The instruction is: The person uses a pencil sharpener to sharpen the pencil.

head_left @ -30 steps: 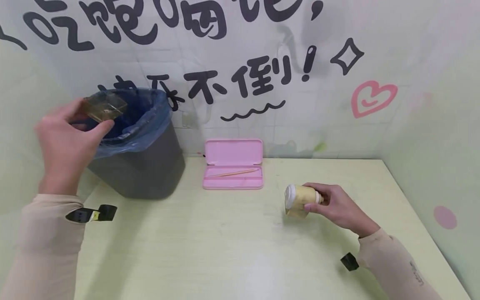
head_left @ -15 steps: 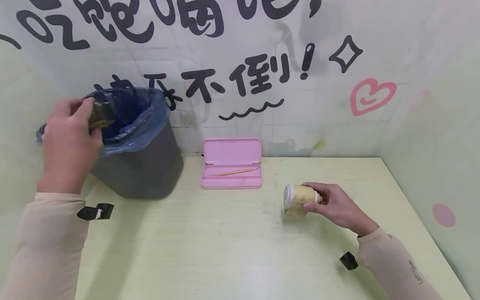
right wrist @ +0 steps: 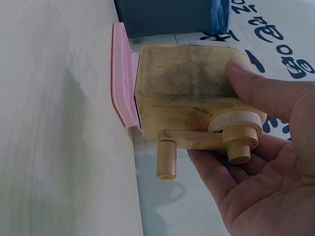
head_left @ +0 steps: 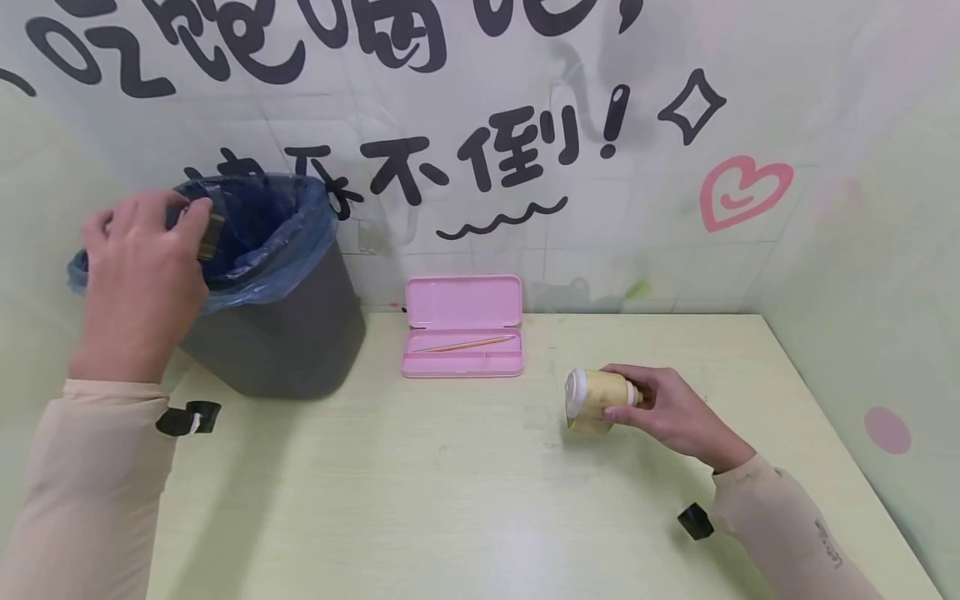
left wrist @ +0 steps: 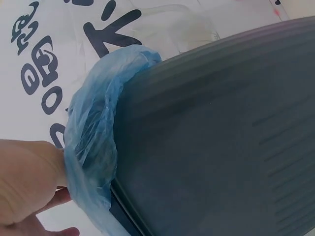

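At the left, my left hand (head_left: 142,275) is over the near rim of the trash bin (head_left: 288,350), gripping the small see-through shavings drawer (head_left: 212,237). Most of that drawer is hidden behind the fingers, and in the left wrist view the blue bin liner (left wrist: 93,132) covers it. On the right, my right hand (head_left: 678,417) holds a yellow hand-crank pencil sharpener (head_left: 606,393) on its side, low over the table. The right wrist view shows its crank handle (right wrist: 167,160) and dark smudges on the body, with the thumb on one side and fingers beneath.
A pink pencil case (head_left: 463,367) lies open at the table's back edge, with one pencil (head_left: 465,344) in it. Behind stands a white wall (head_left: 480,250) with black lettering. The light wooden table (head_left: 450,483) spans the front.
My left hand has turned over, tipping the drawer down into the bin's opening, so less of it shows. The right hand and sharpener have stayed in place.
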Demonstrator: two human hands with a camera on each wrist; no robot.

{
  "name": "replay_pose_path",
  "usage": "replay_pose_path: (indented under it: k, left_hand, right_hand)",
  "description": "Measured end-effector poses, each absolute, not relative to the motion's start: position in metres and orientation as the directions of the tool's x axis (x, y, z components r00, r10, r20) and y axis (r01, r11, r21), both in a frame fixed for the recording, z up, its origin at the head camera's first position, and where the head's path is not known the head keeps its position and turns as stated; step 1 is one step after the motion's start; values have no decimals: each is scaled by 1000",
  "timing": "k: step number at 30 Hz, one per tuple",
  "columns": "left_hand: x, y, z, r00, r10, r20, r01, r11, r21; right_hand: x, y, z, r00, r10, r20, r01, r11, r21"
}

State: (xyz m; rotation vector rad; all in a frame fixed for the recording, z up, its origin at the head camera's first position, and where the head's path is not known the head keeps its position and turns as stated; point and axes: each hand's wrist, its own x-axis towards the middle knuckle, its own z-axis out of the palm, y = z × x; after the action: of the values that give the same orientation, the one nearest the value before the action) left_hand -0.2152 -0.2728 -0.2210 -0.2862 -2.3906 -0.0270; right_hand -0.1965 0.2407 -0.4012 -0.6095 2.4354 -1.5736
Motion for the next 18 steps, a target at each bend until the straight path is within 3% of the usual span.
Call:
replay_pose_path:
  k: [18]
  left_hand:
    - [-215, -274, -219, -732, 187, 655, 188, 980, -70]
  right_hand:
    - [-197, 240, -402, -895, -437, 85, -260, 358, -897]
